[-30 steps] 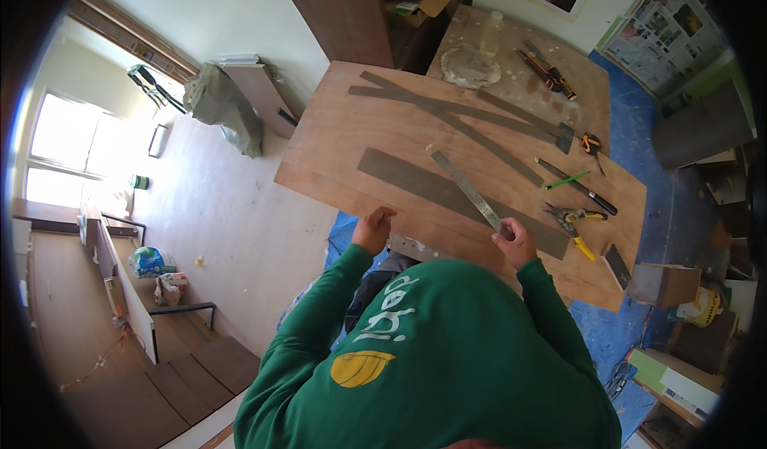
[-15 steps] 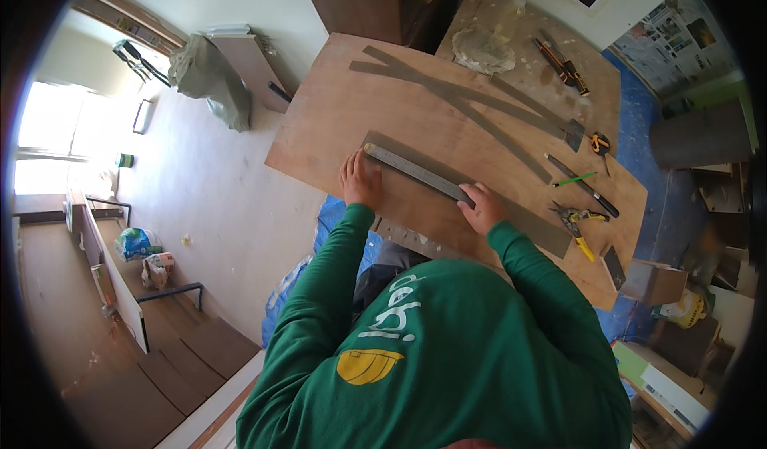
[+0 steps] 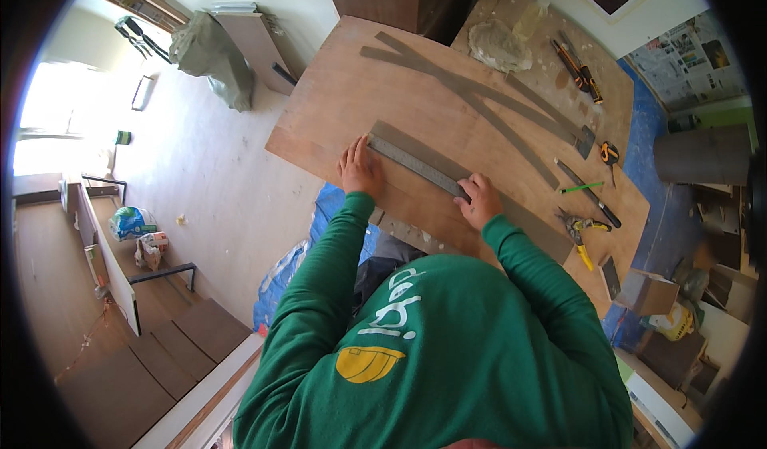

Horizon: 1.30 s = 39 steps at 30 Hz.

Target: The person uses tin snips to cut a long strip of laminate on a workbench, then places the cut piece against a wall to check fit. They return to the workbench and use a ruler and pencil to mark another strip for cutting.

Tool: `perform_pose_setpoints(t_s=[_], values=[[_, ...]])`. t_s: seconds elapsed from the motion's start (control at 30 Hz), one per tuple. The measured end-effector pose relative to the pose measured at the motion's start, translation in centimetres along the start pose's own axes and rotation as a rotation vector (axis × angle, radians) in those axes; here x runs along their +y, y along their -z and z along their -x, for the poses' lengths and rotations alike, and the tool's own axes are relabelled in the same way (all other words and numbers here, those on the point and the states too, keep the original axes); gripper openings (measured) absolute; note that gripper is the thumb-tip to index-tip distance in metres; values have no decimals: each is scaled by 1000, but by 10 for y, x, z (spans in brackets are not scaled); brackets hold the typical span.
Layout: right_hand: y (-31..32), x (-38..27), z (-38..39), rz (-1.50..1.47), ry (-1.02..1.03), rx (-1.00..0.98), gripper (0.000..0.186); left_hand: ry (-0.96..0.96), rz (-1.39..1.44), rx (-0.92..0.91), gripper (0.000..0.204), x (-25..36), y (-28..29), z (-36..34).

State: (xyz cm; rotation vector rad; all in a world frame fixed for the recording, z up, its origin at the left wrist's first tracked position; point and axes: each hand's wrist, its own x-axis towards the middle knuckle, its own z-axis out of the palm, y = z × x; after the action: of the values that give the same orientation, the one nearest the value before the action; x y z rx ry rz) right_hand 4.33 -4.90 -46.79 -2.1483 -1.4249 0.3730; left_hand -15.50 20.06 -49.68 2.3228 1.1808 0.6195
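Note:
A flat grey-brown strip (image 3: pixel 531 227) lies slantwise on the plywood board (image 3: pixel 319 105) in front of me. Along its near side runs a metal ruler (image 3: pixel 417 166). My left hand (image 3: pixel 361 168) is closed at the ruler's left end, fingertips at the strip's edge. At the ruler's other end, my right hand (image 3: pixel 481 201) grips it with thumb and fingers. Right of the strip are yellow-handled snips (image 3: pixel 579 229), a green pencil (image 3: pixel 582 187) and a dark-handled knife-like tool (image 3: pixel 595 201). Thin strips (image 3: pixel 471 97) lie crossed farther back.
A tape measure (image 3: pixel 610 153) sits near the plywood's right side. Beyond it, utility knives (image 3: pixel 577 72) and a crumpled plastic bag (image 3: pixel 499 45) rest on a worn table. A small dark block (image 3: pixel 610 277) is at the right edge. Blue sheeting (image 3: pixel 647 137) covers floor there.
The head view has shifted slightly, so the table sits a little higher in the picture. Both hands stay at the ruler's ends; the left fingers have shifted slightly over its end.

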Motion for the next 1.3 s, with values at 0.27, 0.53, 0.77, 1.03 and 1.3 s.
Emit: perform_pose_setpoints(t_s=[0.27,0.53,0.77,1.03,1.3], values=[[16,3,4,74,-11,-11,43,-254,-255,-142,53,-14,4,-16],[24,14,38,38,-83,-5,36,-263,-219,-116,50,-16,5,-18],[29,16,42,9,-104,-7,29,-245,-226,-123,47,-15,5,-18],[27,22,38,10,-96,-16,27,-270,-215,-98,41,-15,4,-19],[27,25,37,-71,-93,-21,26,-261,-198,-100,47,-17,5,-16]])
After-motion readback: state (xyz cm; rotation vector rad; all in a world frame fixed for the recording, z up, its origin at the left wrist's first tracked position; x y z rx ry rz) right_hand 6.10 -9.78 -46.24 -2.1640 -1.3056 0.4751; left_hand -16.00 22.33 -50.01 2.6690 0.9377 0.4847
